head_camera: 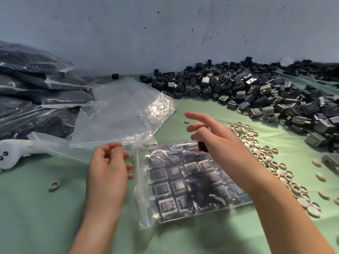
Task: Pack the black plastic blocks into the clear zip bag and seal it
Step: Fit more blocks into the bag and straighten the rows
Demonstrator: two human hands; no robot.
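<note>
a stiff black block [202, 147] is being pinched by the right hand [212, 138]; the limp, slippery zip bag [143, 198] seems best gripped at its mouth; whether the left hand [108, 167] is holding film cannot be told.

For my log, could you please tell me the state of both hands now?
Left hand: curled beside the zip bag; grip cannot be told.
Right hand: holds a black block.

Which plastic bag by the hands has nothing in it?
The farther clear bag, flat and see-through; the nearer bag holds rows of black blocks.
</note>
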